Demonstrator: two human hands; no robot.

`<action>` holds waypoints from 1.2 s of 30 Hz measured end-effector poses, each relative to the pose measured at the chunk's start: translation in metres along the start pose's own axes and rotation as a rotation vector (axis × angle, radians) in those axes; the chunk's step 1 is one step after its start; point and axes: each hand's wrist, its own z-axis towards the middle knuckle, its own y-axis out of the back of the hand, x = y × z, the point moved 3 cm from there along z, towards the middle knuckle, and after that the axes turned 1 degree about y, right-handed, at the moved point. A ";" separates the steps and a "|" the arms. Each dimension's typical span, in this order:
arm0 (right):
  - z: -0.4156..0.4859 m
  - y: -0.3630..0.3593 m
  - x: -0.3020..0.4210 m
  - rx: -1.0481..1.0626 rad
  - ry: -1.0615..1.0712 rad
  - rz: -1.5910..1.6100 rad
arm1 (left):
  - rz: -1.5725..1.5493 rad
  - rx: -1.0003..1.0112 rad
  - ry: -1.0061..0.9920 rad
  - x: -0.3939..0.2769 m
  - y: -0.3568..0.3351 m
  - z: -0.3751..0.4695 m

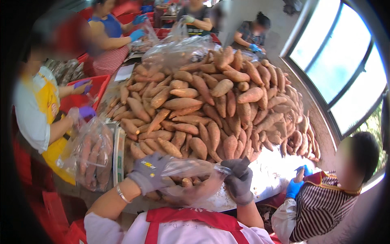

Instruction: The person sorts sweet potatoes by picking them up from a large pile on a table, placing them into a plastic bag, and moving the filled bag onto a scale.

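Observation:
Both my hands wear grey work gloves and hold a clear plastic bag by its two sides in front of my chest. My left hand grips the bag's left edge. At the right edge of the bag's mouth, my right hand is closed on the gathered plastic. Several sweet potatoes show in or behind the film; which, I cannot tell for all of them. Just beyond the bag rises a large heap of sweet potatoes on the table.
To the left, a co-worker in purple gloves holds a filled bag of sweet potatoes beside a scale. A red crate stands behind. Another co-worker in blue gloves sits at the right by the table edge. More people work across the heap.

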 end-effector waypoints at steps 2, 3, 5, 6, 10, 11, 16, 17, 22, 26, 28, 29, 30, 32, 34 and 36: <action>0.003 -0.007 0.009 0.041 0.023 -0.070 | 0.146 0.249 0.169 0.036 -0.017 -0.020; 0.004 -0.010 0.012 0.071 0.010 -0.175 | 0.201 0.364 0.245 0.052 -0.026 -0.028; 0.004 -0.019 0.015 0.118 0.002 -0.046 | 0.338 0.500 0.373 0.072 -0.027 -0.057; 0.004 -0.016 0.017 0.096 0.020 -0.096 | 0.339 0.504 0.366 0.073 -0.023 -0.056; -0.003 -0.006 0.023 -0.012 -0.058 -0.051 | 0.239 0.289 0.408 0.087 0.011 -0.057; -0.004 -0.004 0.022 -0.001 -0.064 -0.051 | -0.059 0.354 0.469 0.088 0.016 -0.056; 0.000 -0.024 0.019 0.067 -0.056 -0.103 | -0.720 -0.159 -0.420 0.015 0.040 -0.027; 0.001 -0.029 0.022 0.112 -0.001 -0.180 | -1.454 0.114 0.065 0.000 0.020 -0.018; 0.004 -0.058 0.046 0.339 0.162 -0.561 | -1.104 0.003 -0.400 -0.068 -0.026 0.015; 0.003 -0.040 0.043 0.214 0.322 -0.590 | -1.625 0.120 -0.246 -0.071 -0.034 0.026; -0.002 -0.021 0.037 0.045 0.273 -0.523 | -1.648 0.235 -0.009 -0.067 -0.009 0.024; -0.004 -0.013 0.032 -0.041 0.242 -0.470 | -1.614 0.241 0.042 -0.062 -0.004 0.019; -0.005 -0.009 0.032 -0.136 0.217 -0.506 | -1.613 0.233 0.048 -0.061 0.001 0.013; -0.004 0.000 0.026 -0.164 0.149 -0.464 | -1.974 0.144 0.007 -0.060 0.015 0.001; -0.007 0.009 0.017 -0.181 0.048 -0.388 | -2.001 0.048 -0.069 -0.055 0.035 0.000; -0.009 0.010 0.015 -0.191 -0.032 -0.374 | -2.021 -0.042 -0.150 -0.049 0.058 -0.003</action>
